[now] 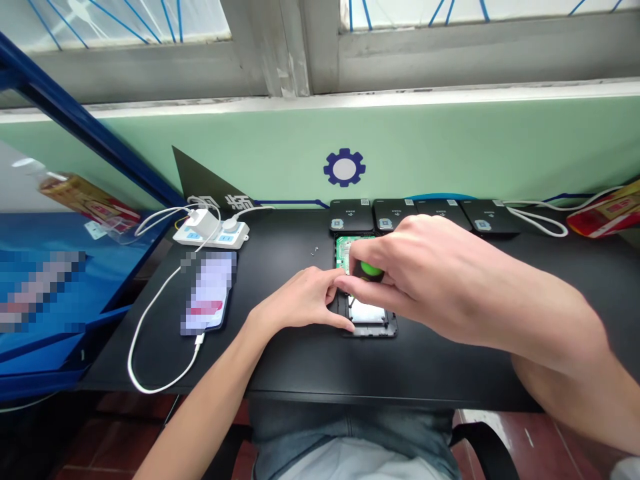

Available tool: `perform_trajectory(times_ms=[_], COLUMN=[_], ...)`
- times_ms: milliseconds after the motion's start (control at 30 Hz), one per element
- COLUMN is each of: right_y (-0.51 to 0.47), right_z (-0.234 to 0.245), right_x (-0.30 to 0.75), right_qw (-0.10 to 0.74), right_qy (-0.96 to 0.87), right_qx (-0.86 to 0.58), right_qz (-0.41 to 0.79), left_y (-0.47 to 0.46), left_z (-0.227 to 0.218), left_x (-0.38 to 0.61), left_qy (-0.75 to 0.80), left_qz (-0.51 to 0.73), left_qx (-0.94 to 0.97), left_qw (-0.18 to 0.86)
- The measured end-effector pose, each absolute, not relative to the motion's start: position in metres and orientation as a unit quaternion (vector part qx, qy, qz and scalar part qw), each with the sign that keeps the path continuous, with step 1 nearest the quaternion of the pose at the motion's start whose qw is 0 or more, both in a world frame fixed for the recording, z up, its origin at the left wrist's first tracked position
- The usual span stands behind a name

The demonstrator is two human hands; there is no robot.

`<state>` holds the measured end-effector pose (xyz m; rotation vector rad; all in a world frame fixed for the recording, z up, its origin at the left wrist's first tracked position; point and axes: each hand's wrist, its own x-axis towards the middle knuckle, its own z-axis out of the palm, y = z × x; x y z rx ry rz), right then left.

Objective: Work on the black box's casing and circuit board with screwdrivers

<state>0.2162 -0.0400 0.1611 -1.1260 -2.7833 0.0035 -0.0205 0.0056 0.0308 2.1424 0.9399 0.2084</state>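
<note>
An opened black electronic device (373, 331) lies on the table, showing a green circuit board (343, 250) and a silver-white panel (367, 312). My right hand (415, 267) is closed over a screwdriver (371, 269) with a black and green handle, held above the device. Most of its shaft and its tip are hidden by my fingers. My left hand (310, 297) holds the device's left side, thumb at the lower edge and forefinger close to the right fingertips. Two or so tiny screws (314, 252) lie loose on the table to the left.
Several closed black devices (350, 215) stand in a row behind, along the green wall. To the left are a white power strip (213, 233) and a phone (209, 293) on a looping white cable (131, 353). A red and yellow package (605, 210) lies at the far right.
</note>
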Motion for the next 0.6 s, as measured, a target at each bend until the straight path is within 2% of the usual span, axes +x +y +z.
perform_trajectory(times_ms=[367, 467, 600], right_y=[-0.036, -0.034, -0.03], right_z=[0.163, 0.173, 0.195], right_x=[0.217, 0.224, 0.248], right_qw=[0.058, 0.095, 0.211], right_qy=[-0.906, -0.898, -0.847], right_qx=[-0.417, -0.423, -0.47], right_qz=[0.041, 0.076, 0.128], left_y=[0.007, 0.007, 0.007], left_z=[0.028, 0.029, 0.031], left_x=[-0.021, -0.022, -0.022], left_qy=[0.372, 0.379, 0.371], left_qz=[0.075, 0.072, 0.067], left_qx=[0.841, 0.837, 0.837], left_qw=[0.387, 0.389, 0.397])
